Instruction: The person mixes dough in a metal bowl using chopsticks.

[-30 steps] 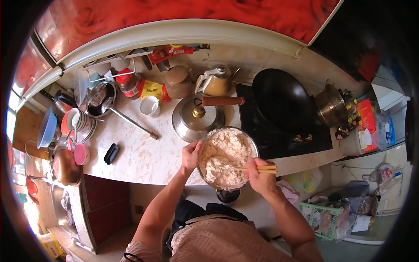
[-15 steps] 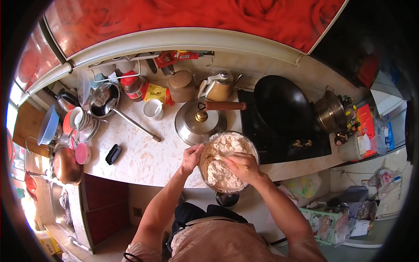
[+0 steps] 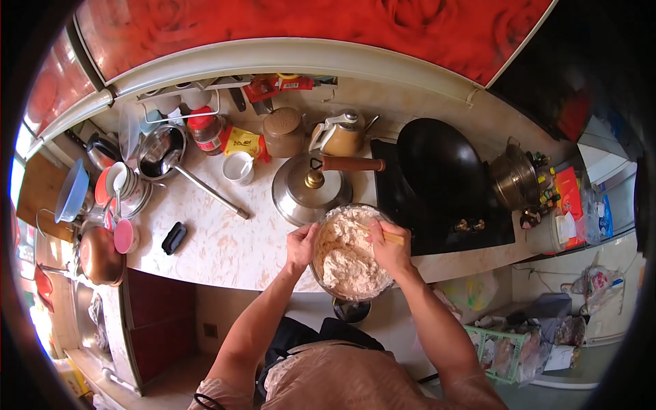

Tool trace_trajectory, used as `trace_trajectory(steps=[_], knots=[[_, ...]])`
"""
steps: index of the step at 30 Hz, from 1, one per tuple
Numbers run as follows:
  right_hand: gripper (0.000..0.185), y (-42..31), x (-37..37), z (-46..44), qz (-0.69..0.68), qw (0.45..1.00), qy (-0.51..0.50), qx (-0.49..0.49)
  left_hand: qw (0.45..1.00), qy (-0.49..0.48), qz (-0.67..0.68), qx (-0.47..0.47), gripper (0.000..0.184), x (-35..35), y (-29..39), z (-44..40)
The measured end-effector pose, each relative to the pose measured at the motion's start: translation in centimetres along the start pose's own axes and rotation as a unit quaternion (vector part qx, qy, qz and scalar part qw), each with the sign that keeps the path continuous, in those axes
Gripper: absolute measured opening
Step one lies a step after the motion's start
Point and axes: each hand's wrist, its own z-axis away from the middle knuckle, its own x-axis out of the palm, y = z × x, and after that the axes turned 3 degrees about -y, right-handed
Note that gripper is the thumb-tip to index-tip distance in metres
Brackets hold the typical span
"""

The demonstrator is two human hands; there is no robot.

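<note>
A metal bowl (image 3: 320,281) of shaggy, floury dough (image 3: 352,268) is at the counter's front edge. My left hand (image 3: 301,246) is closed on the bowl's left rim. My right hand (image 3: 391,249) grips wooden chopsticks (image 3: 392,237) over the right side of the bowl, and their tips reach toward the far part of the flour mixture. Just behind the bowl lies a steel pot lid (image 3: 294,195) with a brass knob.
A cleaver-like tool with a wooden handle (image 3: 352,165) crosses the lid. To the right, a black wok (image 3: 441,164) stands on the cooktop (image 3: 437,239). A kettle (image 3: 342,133), white cup (image 3: 238,169), ladle (image 3: 212,191) and black case (image 3: 174,238) are also on the counter.
My right hand has shifted right and up from the bowl's middle toward its right rim, with the chopsticks. More of the dough is uncovered. My left hand stays at the rim.
</note>
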Motion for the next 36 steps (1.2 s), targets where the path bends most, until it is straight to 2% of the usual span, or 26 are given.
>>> trace_trajectory(steps=[1,2,6,9,11,12,15,17,19,20,21,23,24,26,27,28,29,31,33,36], knots=[[0.022,0.1,0.2,0.7,-0.034,0.999,0.005,0.034,1.0,0.0,0.001,-0.001,0.029,0.1,0.2,0.1],[0.022,0.0,0.1,1.7,-0.007,1.0,0.006,0.006,1.0,0.007,0.008,0.002,0.028,0.1,0.4,0.2],[0.021,-1.8,-1.6,5.2,-0.01,1.0,0.022,0.004,0.998,0.022,0.053,0.006,0.026,0.6,0.6,0.5],[0.021,-2.0,-2.9,6.1,0.035,0.999,0.016,-0.034,0.999,0.029,0.014,0.003,0.025,0.6,1.3,0.7],[0.021,-2.2,-3.2,6.0,-0.021,0.999,0.018,0.016,0.999,0.03,0.026,0.009,0.025,0.8,1.1,0.6],[0.023,-2.5,-3.6,5.7,-0.008,0.998,0.025,0.052,0.999,0.031,0.034,0.013,0.025,0.7,0.8,0.6],[0.027,-3.2,-4.0,3.7,0.015,0.998,0.039,0.044,1.0,0.02,0.008,0.023,0.025,0.4,-0.1,0.2],[0.03,-0.7,-2.8,2.7,0.008,0.998,0.04,0.051,0.999,0.02,0.025,0.009,0.025,0.6,0.3,0.1],[0.033,2.1,-1.7,1.8,0.097,0.993,-0.029,0.061,0.999,0.018,0.038,-0.008,0.026,0.5,0.8,0.7],[0.032,2.3,-1.9,1.3,0.049,0.996,-0.027,0.064,0.999,0.017,0.033,-0.008,0.026,0.4,1.2,0.9],[0.032,2.0,-2.3,0.4,0.049,0.997,-0.024,0.062,0.999,0.016,0.03,-0.006,0.026,0.5,1.3,0.8],[0.032,1.3,-3.0,-0.6,0.16,0.985,-0.035,-0.047,0.999,0.021,0.04,0.001,0.026,0.8,1.1,0.7],[0.032,0.6,-2.8,-1.0,0.159,0.986,-0.035,-0.047,0.998,0.027,0.05,0.006,0.026,0.8,0.9,0.6],[0.035,-1.1,-1.4,-1.6,-0.05,0.984,0.093,-0.141,0.999,0.031,0.039,-0.004,0.027,0.7,1.1,0.7],[0.035,-1.8,-1.0,-1.3,-0.053,0.985,0.093,-0.138,0.999,0.034,0.032,-0.017,0.027,0.8,1.2,0.9],[0.036,-2.3,-0.8,-0.9,-0.222,0.971,0.088,-0.026,0.999,0.034,0.029,-0.019,0.027,1.0,1.2,1.1],[0.038,-2.6,-0.4,-0.7,-0.382,0.917,0.079,0.086,0.999,0.042,0.023,-0.015,0.028,1.1,1.4,1.2],[0.044,-2.6,0.4,-0.8,-0.378,0.919,0.084,0.075,0.999,0.05,0.014,-0.013,0.029,1.0,1.2,1.1],[0.048,-3.1,0.4,-1.9,-0.371,0.92,0.122,0.008,0.999,0.044,-0.029,-0.016,0.03,0.9,0.9,0.9],[0.05,-6.5,-1.1,-4.2,-0.434,0.895,0.102,-0.021,0.998,0.045,-0.04,-0.025,0.03,0.9,0.9,0.9]])
